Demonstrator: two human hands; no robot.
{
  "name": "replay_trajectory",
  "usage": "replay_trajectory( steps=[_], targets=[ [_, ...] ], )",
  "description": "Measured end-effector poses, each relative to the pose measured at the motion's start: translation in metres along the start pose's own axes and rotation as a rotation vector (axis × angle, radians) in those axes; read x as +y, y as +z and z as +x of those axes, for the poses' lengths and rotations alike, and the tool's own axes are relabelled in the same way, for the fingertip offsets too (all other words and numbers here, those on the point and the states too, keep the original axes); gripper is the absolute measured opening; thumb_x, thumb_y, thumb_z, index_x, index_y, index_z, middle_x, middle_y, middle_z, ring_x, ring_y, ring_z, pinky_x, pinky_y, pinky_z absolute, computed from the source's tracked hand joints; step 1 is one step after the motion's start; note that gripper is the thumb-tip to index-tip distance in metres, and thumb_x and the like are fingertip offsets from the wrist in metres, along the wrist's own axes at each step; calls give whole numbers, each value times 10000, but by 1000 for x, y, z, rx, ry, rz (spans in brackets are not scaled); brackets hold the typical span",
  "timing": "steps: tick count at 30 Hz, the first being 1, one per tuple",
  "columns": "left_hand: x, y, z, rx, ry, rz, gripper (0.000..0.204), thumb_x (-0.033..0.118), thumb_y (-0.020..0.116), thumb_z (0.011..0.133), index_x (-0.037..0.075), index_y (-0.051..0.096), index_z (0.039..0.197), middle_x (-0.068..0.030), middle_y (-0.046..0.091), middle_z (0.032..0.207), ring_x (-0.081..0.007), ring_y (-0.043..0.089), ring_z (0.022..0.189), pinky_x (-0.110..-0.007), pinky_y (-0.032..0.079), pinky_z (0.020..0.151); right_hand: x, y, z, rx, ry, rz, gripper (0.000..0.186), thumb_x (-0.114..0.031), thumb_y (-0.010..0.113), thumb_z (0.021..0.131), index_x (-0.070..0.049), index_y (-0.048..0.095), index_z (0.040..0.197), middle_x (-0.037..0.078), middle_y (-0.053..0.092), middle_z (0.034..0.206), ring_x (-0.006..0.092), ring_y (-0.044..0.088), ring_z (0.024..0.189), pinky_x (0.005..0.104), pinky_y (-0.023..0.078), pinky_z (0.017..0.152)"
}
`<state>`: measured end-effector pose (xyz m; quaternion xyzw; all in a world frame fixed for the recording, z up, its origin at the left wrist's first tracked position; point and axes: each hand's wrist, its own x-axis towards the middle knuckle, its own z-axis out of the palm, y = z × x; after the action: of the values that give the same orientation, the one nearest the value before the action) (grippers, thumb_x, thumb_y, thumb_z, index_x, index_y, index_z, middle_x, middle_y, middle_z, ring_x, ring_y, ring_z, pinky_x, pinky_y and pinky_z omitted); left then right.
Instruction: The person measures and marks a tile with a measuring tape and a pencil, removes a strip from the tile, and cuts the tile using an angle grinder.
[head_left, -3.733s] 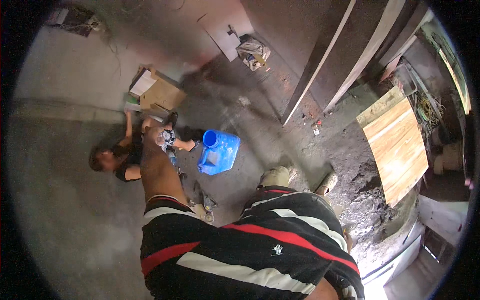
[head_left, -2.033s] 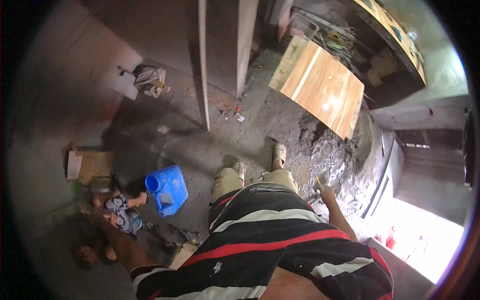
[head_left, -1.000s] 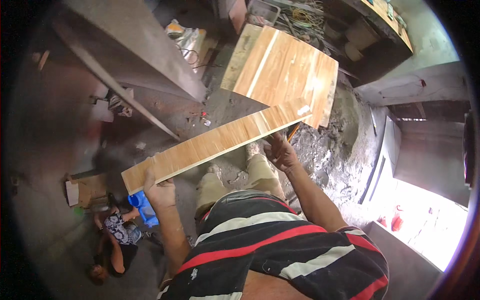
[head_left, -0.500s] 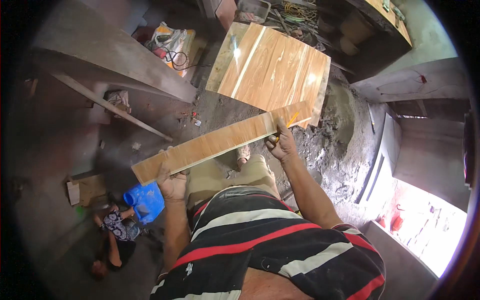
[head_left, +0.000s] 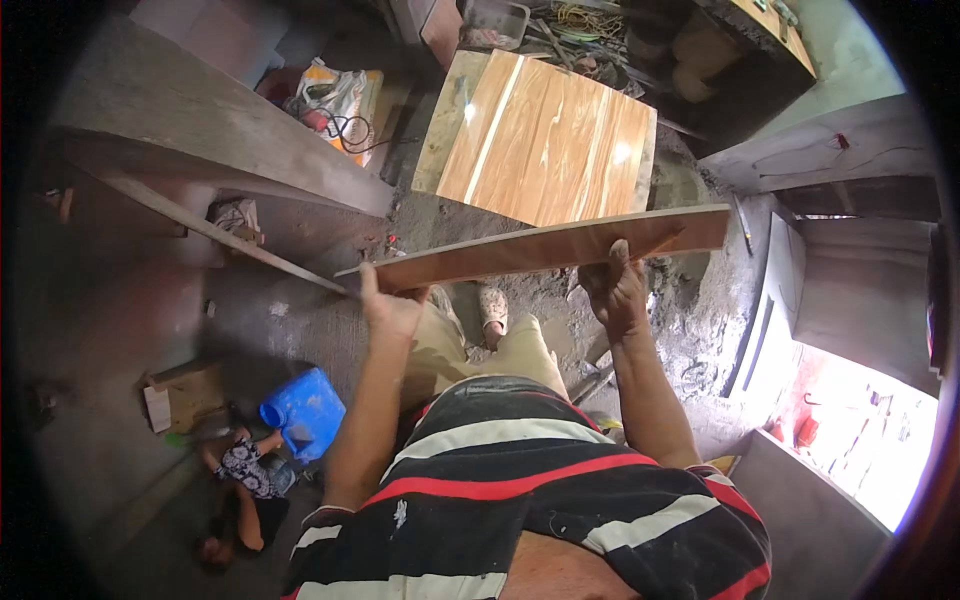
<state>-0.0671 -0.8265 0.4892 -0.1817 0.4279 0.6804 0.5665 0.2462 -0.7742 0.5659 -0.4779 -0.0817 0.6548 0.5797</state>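
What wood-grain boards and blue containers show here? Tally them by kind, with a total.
Narrow wood-grain plank, held by the left hand and the right hand: 1
Wide wood-grain panel beyond it: 1
Blue plastic container on the floor: 1
Total: 3

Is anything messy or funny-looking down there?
Yes. A blue plastic jug lies tipped on its side on the dirty floor, beside a seated person. Loose rubble and dirt are piled by the wall.

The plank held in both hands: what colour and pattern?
Light brown wood grain, seen in the head view: plank.
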Motion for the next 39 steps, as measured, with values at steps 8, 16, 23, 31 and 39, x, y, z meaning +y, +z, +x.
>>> replay_trajectory(
  steps=[8, 16, 23, 31, 39],
  targets=[
    [-7, 96, 11, -284, -447, 250, 641, 464, 720, 945, -62, 493, 1233, -241, 593, 1139, -424, 637, 1073, -627, 517, 989, 25, 66, -16, -604, -407, -792, 376, -353, 709, 975, -8, 717, 1124, 120, 711, 1090, 231, 678, 979, 348, 546, 826],
    [52, 130, 149, -561, -585, 325, 388, 120, 545, 822, -159, 574, 1091, -281, 686, 945, -394, 712, 846, -541, 611, 766, 54, 145, 5, -634, -652, -1596, 500, -77, 823, 815, -112, 700, 1298, 129, 697, 1322, 266, 699, 1147, 348, 558, 934],
    [69, 183, 212, -658, -497, 562, 424, 188, 642, 906, -107, 625, 1209, -209, 715, 1010, -296, 725, 792, -442, 636, 726, 47, 87, 113, -62, -57, -1283, 365, -233, 692, 929, 26, 702, 1186, 97, 761, 949, 155, 674, 811, 279, 517, 686],
    [20, 193, 232, -837, -403, 756, 448, 215, 706, 943, -70, 628, 1279, -196, 732, 1106, -243, 745, 849, -364, 632, 746, 109, 124, 283, -197, 173, -509, 451, -488, 692, 978, -55, 711, 1101, 31, 715, 888, 82, 522, 627, 214, 329, 485],
    [-50, 108, 285, -706, -467, 1259, 577, 286, 791, 879, -66, 623, 1304, -142, 711, 1163, -190, 650, 1086, -351, 504, 966, 147, 22, 422, -10, 141, -312, 304, -324, 667, 1023, -33, 660, 1108, 45, 689, 834, 95, 584, 566, 223, 383, 406]
  ],
)
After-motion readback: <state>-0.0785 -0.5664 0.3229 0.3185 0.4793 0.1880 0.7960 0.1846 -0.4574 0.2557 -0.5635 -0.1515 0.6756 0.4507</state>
